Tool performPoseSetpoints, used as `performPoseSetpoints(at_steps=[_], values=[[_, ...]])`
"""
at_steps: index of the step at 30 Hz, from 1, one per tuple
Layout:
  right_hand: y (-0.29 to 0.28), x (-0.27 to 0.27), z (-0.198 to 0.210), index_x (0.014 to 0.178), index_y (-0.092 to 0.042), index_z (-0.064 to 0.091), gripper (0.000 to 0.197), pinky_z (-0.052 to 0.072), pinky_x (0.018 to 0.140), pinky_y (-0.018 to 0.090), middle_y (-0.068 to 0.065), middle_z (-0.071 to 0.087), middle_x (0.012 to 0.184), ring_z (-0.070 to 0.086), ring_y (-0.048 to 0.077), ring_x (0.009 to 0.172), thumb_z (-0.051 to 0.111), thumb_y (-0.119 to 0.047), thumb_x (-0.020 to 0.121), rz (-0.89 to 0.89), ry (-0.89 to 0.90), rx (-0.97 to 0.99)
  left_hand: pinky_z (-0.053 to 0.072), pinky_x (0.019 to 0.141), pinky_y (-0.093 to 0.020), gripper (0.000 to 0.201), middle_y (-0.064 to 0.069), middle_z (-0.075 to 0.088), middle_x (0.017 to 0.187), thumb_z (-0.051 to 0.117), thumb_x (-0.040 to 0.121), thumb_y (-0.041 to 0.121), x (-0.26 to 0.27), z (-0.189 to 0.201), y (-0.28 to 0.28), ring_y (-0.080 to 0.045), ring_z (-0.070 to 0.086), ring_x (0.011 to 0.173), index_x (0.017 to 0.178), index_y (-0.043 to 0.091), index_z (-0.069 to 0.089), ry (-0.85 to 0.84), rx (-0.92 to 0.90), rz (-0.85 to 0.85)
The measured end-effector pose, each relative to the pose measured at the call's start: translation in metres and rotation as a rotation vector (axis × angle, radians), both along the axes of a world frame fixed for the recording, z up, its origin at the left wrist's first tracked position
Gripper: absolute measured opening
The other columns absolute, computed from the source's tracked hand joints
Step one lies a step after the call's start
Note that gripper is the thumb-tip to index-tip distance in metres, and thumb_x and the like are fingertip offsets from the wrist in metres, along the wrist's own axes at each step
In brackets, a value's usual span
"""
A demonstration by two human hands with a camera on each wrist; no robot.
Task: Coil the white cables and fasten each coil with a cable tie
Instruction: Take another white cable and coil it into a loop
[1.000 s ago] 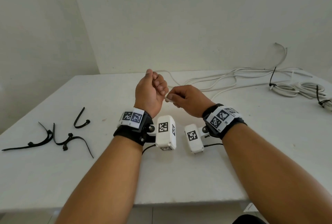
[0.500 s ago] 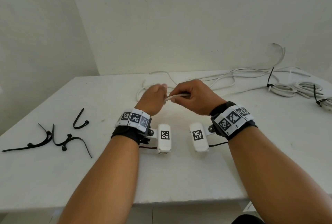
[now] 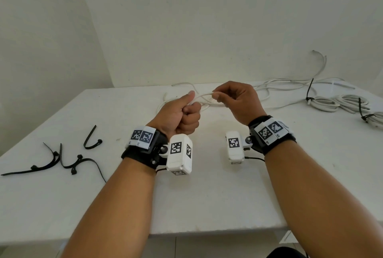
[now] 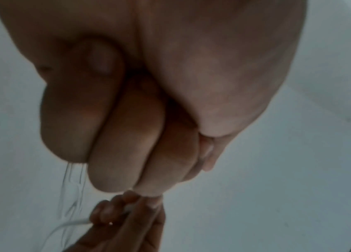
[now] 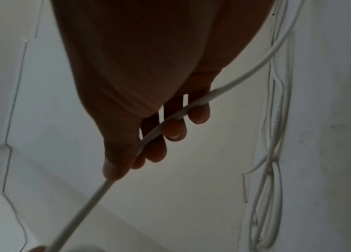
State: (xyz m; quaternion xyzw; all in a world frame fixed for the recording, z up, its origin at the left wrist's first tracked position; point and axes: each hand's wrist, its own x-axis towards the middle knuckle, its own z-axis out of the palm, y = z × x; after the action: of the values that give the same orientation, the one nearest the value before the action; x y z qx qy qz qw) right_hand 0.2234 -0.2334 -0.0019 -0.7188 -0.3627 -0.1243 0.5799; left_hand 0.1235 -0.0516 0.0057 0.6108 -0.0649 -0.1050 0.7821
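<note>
A white cable (image 3: 204, 94) runs between my two hands above the middle of the white table (image 3: 207, 195). My left hand (image 3: 182, 112) is a fist with loops of the cable (image 4: 71, 184) hanging out of it. My right hand (image 3: 232, 98) pinches the same cable (image 5: 170, 119) between thumb and fingers; its slack trails off to the right across the table. Loose white cable (image 3: 290, 83) lies tangled at the back. Several black cable ties (image 3: 62, 158) lie on the table at the left.
Two finished white coils (image 3: 331, 104) bound with black ties lie at the far right. A white wall stands close behind the table. The table's front edge (image 3: 207, 235) runs under my forearms.
My right hand has risen and drawn away to the right, stretching a length of cable out of the left fist. The left hand turned thumb-up and loops now lie behind it.
</note>
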Motion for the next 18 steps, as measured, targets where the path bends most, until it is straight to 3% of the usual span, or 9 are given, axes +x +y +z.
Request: performPoseSetpoints(at_steps=[4,8,10,13,16,18], values=[[0.011,-0.006,-0.005,0.065,-0.022,0.071,0.027,0.04,0.052,0.023,-0.006,0.06,0.054,0.046,0.012,0.05,0.071,-0.032,0.091,0.002,0.033,-0.231,0.01,0.038,-0.021,0.054,0.008,0.018,0.047,0.024,0.102,0.051,0.001,0.001,-0.008,-0.011,0.007,0.045,0.057,0.023,0.035,-0.061,-0.174,0.077],[0.022,-0.014,-0.008,0.06,-0.024,0.064,0.039,0.039,0.054,0.019,-0.009,0.052,0.046,0.041,0.007,0.045,0.059,-0.034,0.098,0.046,0.037,-0.447,0.02,0.039,-0.019,0.046,0.006,0.03,0.052,0.026,0.104,0.044,0.004,0.0,-0.008,-0.007,0.025,0.041,0.067,0.018,0.037,-0.154,-0.365,0.157],[0.023,-0.013,-0.01,0.071,-0.023,0.07,0.035,0.041,0.059,0.023,-0.004,0.059,0.055,0.043,0.006,0.048,0.055,-0.037,0.099,0.071,0.028,-0.519,0.026,0.04,-0.02,0.042,0.005,0.033,0.054,0.026,0.105,0.04,0.007,0.002,-0.004,-0.008,0.031,0.042,0.071,0.017,0.038,-0.233,-0.482,0.223],[0.023,-0.008,-0.014,0.11,-0.031,0.074,0.025,0.04,0.059,0.017,-0.007,0.061,0.063,0.046,0.002,0.051,0.052,-0.039,0.101,0.059,0.024,-0.574,0.029,0.043,-0.022,0.04,0.004,0.036,0.056,0.026,0.106,0.038,0.009,0.008,0.012,-0.01,0.033,0.045,0.073,0.017,0.038,-0.346,-0.64,0.362],[0.023,-0.011,-0.012,0.115,-0.034,0.073,0.025,0.038,0.059,0.018,-0.01,0.055,0.059,0.044,0.005,0.052,0.055,-0.042,0.099,0.065,0.027,-0.583,0.03,0.045,-0.023,0.041,0.003,0.039,0.056,0.026,0.107,0.035,0.012,0.009,0.024,-0.011,0.034,0.046,0.074,0.017,0.04,-0.395,-0.679,0.548],[0.026,-0.02,-0.008,0.114,-0.036,0.074,0.023,0.033,0.053,0.016,-0.014,0.045,0.048,0.035,0.005,0.047,0.058,-0.04,0.098,0.141,0.027,-0.6,0.031,0.045,-0.024,0.04,0.002,0.039,0.055,0.029,0.108,0.032,0.013,0.007,0.022,-0.012,0.034,0.046,0.073,0.016,0.04,-0.38,-0.562,0.685]])
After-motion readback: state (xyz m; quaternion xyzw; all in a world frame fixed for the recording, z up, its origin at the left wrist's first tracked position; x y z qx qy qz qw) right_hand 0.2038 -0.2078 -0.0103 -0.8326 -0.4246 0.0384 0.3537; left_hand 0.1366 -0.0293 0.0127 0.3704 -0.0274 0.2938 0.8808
